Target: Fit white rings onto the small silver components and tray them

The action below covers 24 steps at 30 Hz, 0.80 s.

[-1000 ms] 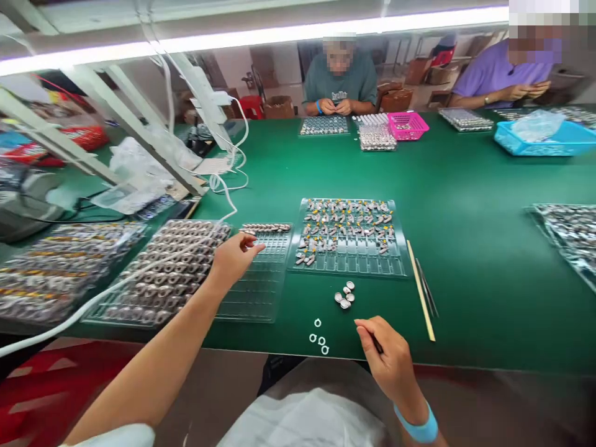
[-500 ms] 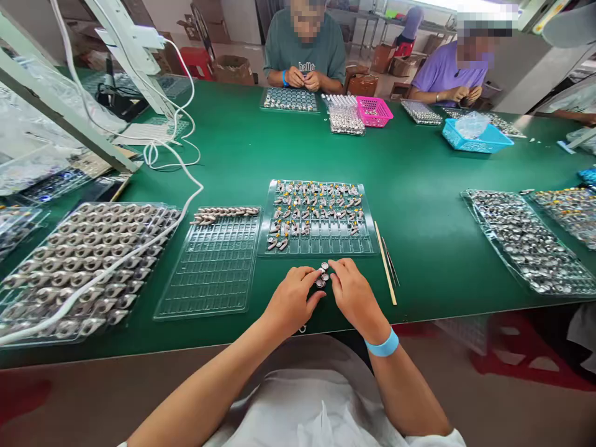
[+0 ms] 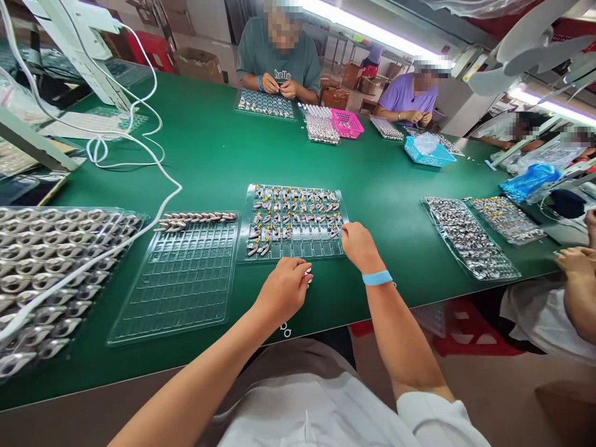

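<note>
My left hand (image 3: 284,288) is closed around small round silver-rimmed parts (image 3: 308,271), which peek out at its fingertips above the table. My right hand (image 3: 361,245), wearing a blue wristband, is closed at the right edge of a clear plastic tray (image 3: 319,248). What its fingers hold is hidden; a small pale tip (image 3: 395,284) shows beyond the wrist. In that tray sit rows of small grey curved parts (image 3: 298,205) with yellow bits. Two small white rings (image 3: 285,331) lie near the table's front edge.
Left of the tray stands a partly filled clear tray (image 3: 186,292), then one full of grey metal parts (image 3: 56,264). A white cable (image 3: 162,205) crosses them. Trays of shiny parts (image 3: 470,239) lie to the right. Co-workers sit across the green table (image 3: 205,149) and at the right.
My right hand has left the parts in my left hand and moved forward to the tray's right edge. The wooden stick and tweezers there are now out of sight. My view has turned right.
</note>
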Motion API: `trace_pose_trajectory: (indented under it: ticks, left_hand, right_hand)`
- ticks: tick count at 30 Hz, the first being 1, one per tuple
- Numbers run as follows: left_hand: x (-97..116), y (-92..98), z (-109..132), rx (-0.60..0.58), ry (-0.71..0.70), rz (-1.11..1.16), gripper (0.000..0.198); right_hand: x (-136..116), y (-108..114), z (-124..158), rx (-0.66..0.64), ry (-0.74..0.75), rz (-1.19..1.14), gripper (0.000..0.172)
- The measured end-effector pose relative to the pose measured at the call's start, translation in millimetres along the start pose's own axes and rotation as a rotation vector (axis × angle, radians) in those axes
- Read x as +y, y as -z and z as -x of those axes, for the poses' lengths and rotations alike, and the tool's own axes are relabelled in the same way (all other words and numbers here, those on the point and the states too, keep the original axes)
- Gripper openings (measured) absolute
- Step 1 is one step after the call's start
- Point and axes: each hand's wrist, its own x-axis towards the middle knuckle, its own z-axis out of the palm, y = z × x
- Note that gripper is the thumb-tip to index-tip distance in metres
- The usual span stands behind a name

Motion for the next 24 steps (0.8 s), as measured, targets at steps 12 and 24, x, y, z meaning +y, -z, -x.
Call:
trace_pose_trajectory:
  ticks: [12, 24]
  left_hand:
    - [-2, 7.0, 27, 0.126, -0.020, 0.127, 0.018]
    - [5, 3.3, 33, 0.076, 0.060, 0.302, 0.020]
  right_hand:
    - [-8, -41, -27, 0.013, -0.086, 0.107, 0.026]
    - [-12, -29, -21, 0.113, -0.028, 0.054, 0.018]
